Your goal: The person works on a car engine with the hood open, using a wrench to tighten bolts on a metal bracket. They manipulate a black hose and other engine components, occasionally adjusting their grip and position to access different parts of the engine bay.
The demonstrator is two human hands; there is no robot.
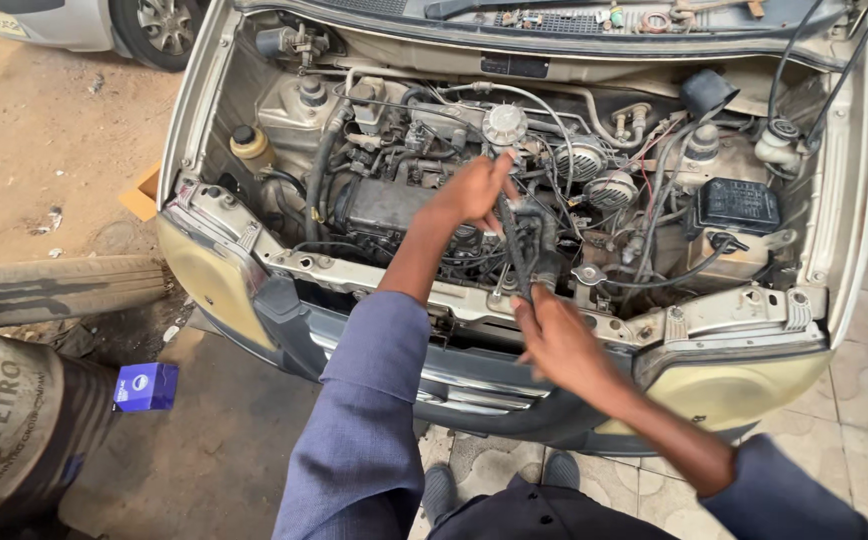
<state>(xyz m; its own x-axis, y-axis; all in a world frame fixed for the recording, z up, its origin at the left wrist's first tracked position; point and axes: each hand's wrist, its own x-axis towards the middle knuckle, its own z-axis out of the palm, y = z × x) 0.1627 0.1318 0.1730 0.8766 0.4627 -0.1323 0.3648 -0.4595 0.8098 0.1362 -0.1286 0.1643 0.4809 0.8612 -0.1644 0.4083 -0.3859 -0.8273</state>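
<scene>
I look down into the open engine bay (374,200) of a beige car with its front grille and headlights removed. My left hand (474,190) reaches into the middle of the engine and grips the upper end of a black cable (514,245). My right hand (559,340) hovers over the front crossmember (404,285) and holds the lower end of the same cable. Both arms wear blue-grey sleeves. The cable runs taut between the two hands, just left of the radiator cap (590,274).
A black fuse box (739,205) sits at the right of the bay, a yellow-capped reservoir (251,146) at the left. On the ground at left lie a worn tyre (54,290), a rusty drum (14,430) and a small blue box (146,387). Another car's wheel (159,25) stands beyond.
</scene>
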